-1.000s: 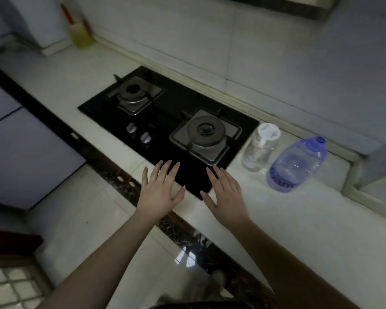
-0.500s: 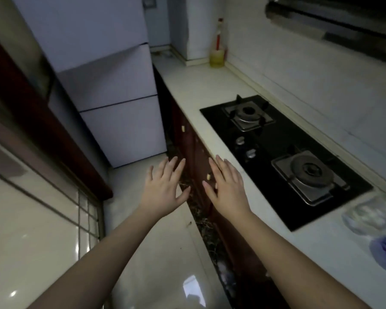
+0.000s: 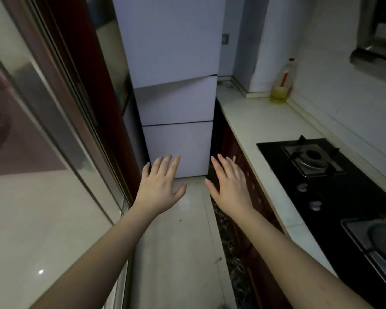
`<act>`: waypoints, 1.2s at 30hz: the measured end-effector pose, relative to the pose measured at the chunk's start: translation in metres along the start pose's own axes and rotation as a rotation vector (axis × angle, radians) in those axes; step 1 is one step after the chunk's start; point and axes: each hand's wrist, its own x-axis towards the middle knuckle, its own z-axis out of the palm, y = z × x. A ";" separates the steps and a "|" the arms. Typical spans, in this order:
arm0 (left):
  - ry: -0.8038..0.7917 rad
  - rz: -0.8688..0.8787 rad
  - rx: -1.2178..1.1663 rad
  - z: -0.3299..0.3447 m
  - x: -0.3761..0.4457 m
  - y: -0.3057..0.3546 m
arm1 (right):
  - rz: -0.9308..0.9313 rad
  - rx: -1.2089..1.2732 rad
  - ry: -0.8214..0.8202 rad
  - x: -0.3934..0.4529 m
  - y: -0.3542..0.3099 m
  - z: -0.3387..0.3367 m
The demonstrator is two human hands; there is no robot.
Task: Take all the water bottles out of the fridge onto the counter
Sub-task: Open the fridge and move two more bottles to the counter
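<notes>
- Since the earlier frame: view has swung away from the two bottles at the stove's near side toward the fridge [image 3: 176,112]; neither bottle is in view now; both hands remain spread and empty.
- Left hand [image 3: 159,186]: released, palm down, fingers fanned, grasping nothing. It hangs in the air over the floor [image 3: 181,253], well apart from the fridge, likely held ready for a door.
- Right hand [image 3: 228,186]: released, likewise fanned and empty, beside the left, over the front edge of the lower cabinets [image 3: 243,175].
- Fridge: white, three doors stacked, all shut; stands at the far end of the aisle, against the desk's far-left end. Any bottles left inside are hidden behind the doors.
- Desk [image 3: 263,121]: pale stone, running along the right wall.
- Gas hob [image 3: 334,186]: black, sunk into the desk near its right edge, two burners and two knobs.
- Oil bottle [image 3: 281,83]: yellowish, upright in the desk's far corner by the wall; not water, as I judge.
- Glass sliding door [image 3: 42,152]: along the left.
- Step in hand, by judgement: the approach to the fridge for another fetch; a door needs pulling open first.
</notes>
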 end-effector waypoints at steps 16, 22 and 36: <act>0.015 -0.187 0.150 0.013 0.130 -0.076 | -0.212 -0.004 0.015 0.187 0.006 0.048; 0.050 -0.190 0.157 0.029 0.180 -0.126 | -0.249 -0.033 -0.017 0.252 -0.012 0.082; 0.080 -0.132 0.150 0.060 0.312 -0.248 | -0.212 -0.101 -0.032 0.403 -0.058 0.140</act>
